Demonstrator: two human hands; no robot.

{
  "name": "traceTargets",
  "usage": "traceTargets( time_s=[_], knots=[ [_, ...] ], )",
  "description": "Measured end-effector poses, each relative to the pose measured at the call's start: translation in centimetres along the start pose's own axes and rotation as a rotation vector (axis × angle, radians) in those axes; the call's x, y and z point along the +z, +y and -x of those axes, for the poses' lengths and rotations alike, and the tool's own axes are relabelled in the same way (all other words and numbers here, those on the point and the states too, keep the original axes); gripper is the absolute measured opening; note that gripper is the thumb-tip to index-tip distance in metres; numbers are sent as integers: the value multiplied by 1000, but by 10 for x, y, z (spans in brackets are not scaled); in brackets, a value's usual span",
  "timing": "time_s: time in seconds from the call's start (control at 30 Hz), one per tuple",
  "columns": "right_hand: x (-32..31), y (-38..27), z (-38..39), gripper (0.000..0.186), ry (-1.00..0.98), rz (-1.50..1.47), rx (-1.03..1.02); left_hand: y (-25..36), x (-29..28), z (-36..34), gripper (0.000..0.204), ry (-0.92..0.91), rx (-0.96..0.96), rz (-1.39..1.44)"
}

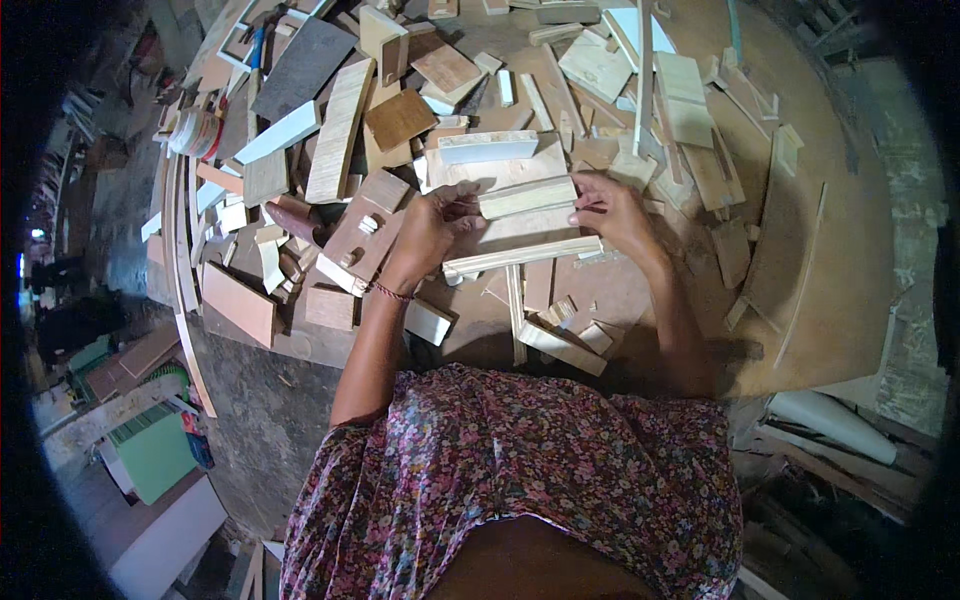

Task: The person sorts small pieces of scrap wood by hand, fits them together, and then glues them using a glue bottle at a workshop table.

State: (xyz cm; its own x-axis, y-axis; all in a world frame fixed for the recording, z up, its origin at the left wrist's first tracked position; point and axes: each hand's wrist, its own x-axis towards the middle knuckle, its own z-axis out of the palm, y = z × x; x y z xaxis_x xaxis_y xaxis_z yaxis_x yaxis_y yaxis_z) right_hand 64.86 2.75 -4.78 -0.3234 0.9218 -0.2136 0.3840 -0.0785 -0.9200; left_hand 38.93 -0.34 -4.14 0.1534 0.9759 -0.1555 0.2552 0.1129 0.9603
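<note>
Matt, grained wood is shown by the strip (528,198); the desk (840,250) is topped with smooth-looking wood, the garment (540,440) made of matt cloth.

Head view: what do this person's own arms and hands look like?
Each grip is a bare human hand, ungloved: left hand and right hand. A thin, dark reddish bracelet circles the left wrist. No sleeves cover the forearms; the garment has a multicoloured floral print.

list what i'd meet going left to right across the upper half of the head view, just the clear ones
Round tub → dark board → left hand → wood strip between the hands → right hand → long thin stick
</note>
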Motion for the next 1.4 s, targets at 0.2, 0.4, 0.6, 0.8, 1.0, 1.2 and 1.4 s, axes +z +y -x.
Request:
traceTargets(
  time_s=[0.2, 0.4, 0.6, 0.8, 1.0, 1.2, 1.4],
  knots=[
    [6, 17, 2, 50, 106, -174, -16, -3, 0, -2, 38, -71, -16, 65],
    [9, -5, 4, 47, 58, -26, 65, 0, 4, 0, 40, -70, 24, -26],
    [12, 5, 0, 40, 130, 142, -77, 3, -1, -2, 37, -88, 146, -249],
    [7, -1, -3, 46, 55, 257, -97, 4, 2, -4, 36, -93, 190, -263],
    [-1, -8, -8, 39, 8, 533, -351, 10, 3, -13, 37, -112, 386, -592],
    [-2, -5, -8, 41, 10, 592, -524, 0, 3, -10, 36, -83, 530, -628],
    [4, -10, 8, 47, 180, 829, -758, -7, -4, -1, 41, -7, 756, -729]
  ],
)
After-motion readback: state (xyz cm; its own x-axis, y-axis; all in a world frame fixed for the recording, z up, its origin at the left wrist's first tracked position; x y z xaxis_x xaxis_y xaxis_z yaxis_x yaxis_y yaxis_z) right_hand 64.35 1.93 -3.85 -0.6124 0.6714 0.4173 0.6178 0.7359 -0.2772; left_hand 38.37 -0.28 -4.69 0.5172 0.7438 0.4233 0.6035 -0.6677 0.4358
